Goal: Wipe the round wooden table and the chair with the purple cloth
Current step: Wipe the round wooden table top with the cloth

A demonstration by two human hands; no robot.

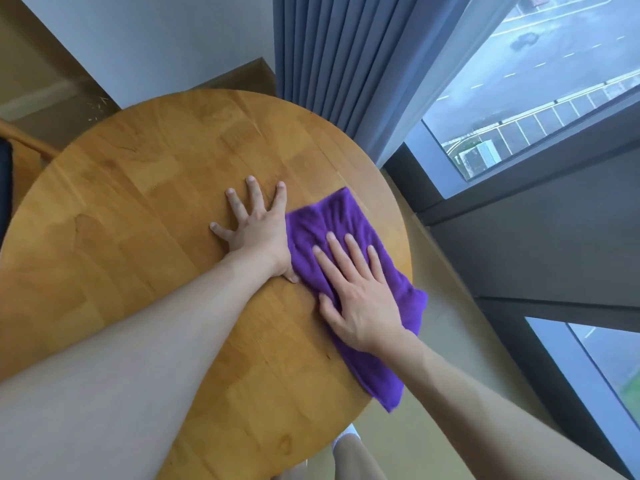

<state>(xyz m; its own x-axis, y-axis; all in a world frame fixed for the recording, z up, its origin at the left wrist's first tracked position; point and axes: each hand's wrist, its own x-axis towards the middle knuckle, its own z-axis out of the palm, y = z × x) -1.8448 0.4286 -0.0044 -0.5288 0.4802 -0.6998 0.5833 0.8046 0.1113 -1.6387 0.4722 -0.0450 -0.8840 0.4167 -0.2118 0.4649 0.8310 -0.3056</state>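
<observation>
1. Plainly, the round wooden table (pixel 138 209) was taken as the landmark; its top filled the middle and left of the head view, and both bare forearms were stretched over it from the near edge.
2. The purple cloth (pixel 332 216) was laid flat on the table's right portion — its far corner lay short of the right rim, while its near corner and part of its right edge hung just past that rim.
3. The right hand (pixel 360 299) was pressed palm-down on the middle of the cloth, its fingers (pixel 353 251) straight and slightly apart, pointed toward the far side of the table; nothing was gripped or pinched by it.
4. The left hand (pixel 258 232) was planted flat on the bare wood near the table's centre, just beside the cloth's left edge, with its fingers widely spread; the thumb was tucked at the cloth's border, and whether it touched the fabric could not be told.
5. A wooden chair (pixel 24 143) was partly seen beyond the table's left rim, cut off by the picture's edge.
6. Blue-grey curtains (pixel 332 57) were hung behind the table's far-right side, and a large dark-framed window (pixel 540 98) was set to the right of the table — a wet road was seen through the glass far below.
7. A pale wall (pixel 156 39) stood behind the table's far edge.
</observation>
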